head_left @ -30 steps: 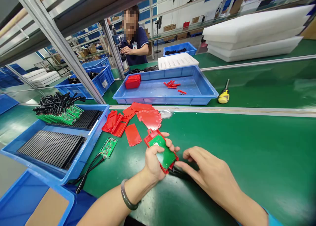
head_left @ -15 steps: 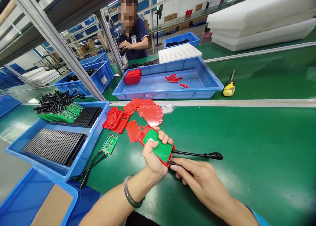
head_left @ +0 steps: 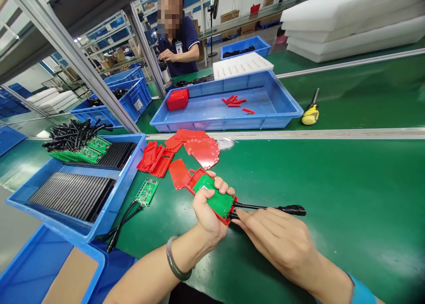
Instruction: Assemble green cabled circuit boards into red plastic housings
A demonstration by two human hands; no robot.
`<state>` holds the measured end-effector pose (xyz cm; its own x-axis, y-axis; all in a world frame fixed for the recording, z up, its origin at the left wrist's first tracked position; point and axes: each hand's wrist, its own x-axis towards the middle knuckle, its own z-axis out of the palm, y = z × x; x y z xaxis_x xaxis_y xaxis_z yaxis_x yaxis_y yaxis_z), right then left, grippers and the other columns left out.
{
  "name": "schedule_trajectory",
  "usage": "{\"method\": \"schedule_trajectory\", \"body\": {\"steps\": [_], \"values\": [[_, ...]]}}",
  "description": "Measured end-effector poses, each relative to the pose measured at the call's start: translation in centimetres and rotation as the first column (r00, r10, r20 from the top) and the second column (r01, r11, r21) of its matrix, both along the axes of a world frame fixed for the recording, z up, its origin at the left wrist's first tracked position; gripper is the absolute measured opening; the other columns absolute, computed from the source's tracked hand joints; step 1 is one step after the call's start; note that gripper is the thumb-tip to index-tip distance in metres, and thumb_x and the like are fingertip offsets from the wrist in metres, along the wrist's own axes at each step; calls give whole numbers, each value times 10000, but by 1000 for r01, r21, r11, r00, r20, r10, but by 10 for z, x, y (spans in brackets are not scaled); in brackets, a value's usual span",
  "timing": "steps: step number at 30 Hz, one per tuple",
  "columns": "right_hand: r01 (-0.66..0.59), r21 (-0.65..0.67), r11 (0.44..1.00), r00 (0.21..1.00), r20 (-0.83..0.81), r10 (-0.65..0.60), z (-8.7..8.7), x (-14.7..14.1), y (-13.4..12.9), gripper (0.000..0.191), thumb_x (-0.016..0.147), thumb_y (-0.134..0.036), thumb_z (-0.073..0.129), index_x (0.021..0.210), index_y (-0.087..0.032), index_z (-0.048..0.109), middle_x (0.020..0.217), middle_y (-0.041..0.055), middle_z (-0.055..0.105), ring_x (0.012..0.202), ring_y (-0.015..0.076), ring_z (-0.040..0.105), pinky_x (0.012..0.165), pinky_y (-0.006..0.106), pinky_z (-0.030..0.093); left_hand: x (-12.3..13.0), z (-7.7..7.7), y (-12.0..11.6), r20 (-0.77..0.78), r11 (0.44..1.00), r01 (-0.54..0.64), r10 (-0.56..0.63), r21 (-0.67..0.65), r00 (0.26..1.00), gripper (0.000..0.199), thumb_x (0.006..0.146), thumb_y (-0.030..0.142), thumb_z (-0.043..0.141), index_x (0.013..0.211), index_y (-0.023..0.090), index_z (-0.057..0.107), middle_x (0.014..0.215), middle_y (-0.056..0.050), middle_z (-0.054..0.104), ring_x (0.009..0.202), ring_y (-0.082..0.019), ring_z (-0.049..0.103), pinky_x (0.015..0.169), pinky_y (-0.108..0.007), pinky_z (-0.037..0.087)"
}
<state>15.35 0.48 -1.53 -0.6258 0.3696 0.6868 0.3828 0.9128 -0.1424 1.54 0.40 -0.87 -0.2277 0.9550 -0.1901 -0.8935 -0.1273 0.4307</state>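
Observation:
My left hand is wrapped round a red plastic case with a green circuit board lying in it, thumb on the board. Two black cables leave the case's right end; the upper one ends in a thick black plug. My right hand has its fingers closed at the lower cable, close to the case edge, and hides most of that cable. Left of the case, another board with black cables lies on the green table.
Red covers and red frames lie behind the case. A blue tray holds black parts and boards. Beyond are a blue bin, a yellow screwdriver, white foam and a person across the table.
My right hand has shifted slightly right and up, turning its back more upward, with fingers still at the lower cable. The case has moved slightly to the right in my left hand.

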Motion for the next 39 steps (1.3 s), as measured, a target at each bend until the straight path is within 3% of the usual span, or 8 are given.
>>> {"method": "schedule_trajectory", "body": {"steps": [7, 15, 19, 21, 23, 27, 34, 39], "values": [[-132, 31, 991, 991, -32, 133, 5, -4, 4, 226, 990, -55, 372, 919, -98, 582, 705, 70, 661, 602, 148, 574, 507, 305, 362, -1, 3, -1, 41, 999, 9, -8, -43, 999, 201, 632, 130, 508, 826, 177, 536, 709, 7, 384, 609, -112, 388, 646, -256, 395], [-87, 75, 993, 996, 35, 85, 3, -7, 1, 353, 981, -26, 279, 902, -77, 619, 698, 86, 652, 640, 169, 608, 525, 313, 399, -2, 1, 1, -1, 992, 18, -19, -126, 1000, 193, 654, 122, 507, 840, 164, 536, 693, 6, 400, 597, -106, 386, 622, -246, 389], [-82, -206, 975, 993, -102, 62, -13, -9, -1, 272, 993, -120, 388, 807, -142, 586, 606, 17, 592, 523, 138, 548, 503, 283, 386, -2, 1, 0, -49, 998, -24, 21, -52, 999, 214, 648, 121, 520, 856, 166, 547, 703, 5, 409, 615, -106, 394, 646, -249, 394], [-107, -467, 878, 987, -155, 38, -16, -7, -1, 258, 990, -209, 454, 750, -183, 548, 543, -32, 546, 457, 112, 512, 467, 254, 371, -3, 2, 0, -33, 1000, 2, -3, -13, 999, 210, 651, 129, 526, 857, 169, 546, 706, 7, 401, 624, -106, 393, 658, -250, 394], [-130, -675, 726, 985, -173, 16, -15, -5, -2, 261, 977, -267, 487, 730, -200, 534, 521, -55, 547, 437, 96, 522, 458, 225, 375, -5, 3, -1, -17, 999, 22, -22, 26, 1000, 214, 649, 134, 534, 860, 172, 544, 708, 10, 388, 629, -105, 389, 668, -251, 393], [-162, -887, 433, 978, -202, -49, -8, -5, -4, 293, 948, -352, 499, 697, -207, 542, 553, -43, 610, 443, 99, 566, 476, 208, 402, -4, 6, -2, -27, 996, 19, -16, 91, 1000, 241, 639, 149, 552, 878, 176, 545, 720, 12, 368, 640, -105, 378, 680, -253, 389], [-278, -960, 24, 938, -277, -206, -5, -21, -13, 482, 870, -582, 507, 605, -181, 543, 429, -7, 530, 365, 95, 457, 400, 209, 296, -1, 9, 0, -62, 986, -42, 53, 160, 997, 270, 614, 180, 565, 881, 195, 529, 736, 12, 342, 651, -113, 353, 685, -259, 374], [-332, -906, -262, 942, -306, -135, -4, -24, -12, 515, 797, -678, 535, 692, -175, 566, 424, -39, 504, 288, 60, 331, 337, 193, 208, -5, 13, -3, -47, 976, 39, -30, 213, 998, 290, 617, 199, 570, 904, 188, 527, 734, 15, 326, 646, -112, 334, 683, -259, 359]]}}
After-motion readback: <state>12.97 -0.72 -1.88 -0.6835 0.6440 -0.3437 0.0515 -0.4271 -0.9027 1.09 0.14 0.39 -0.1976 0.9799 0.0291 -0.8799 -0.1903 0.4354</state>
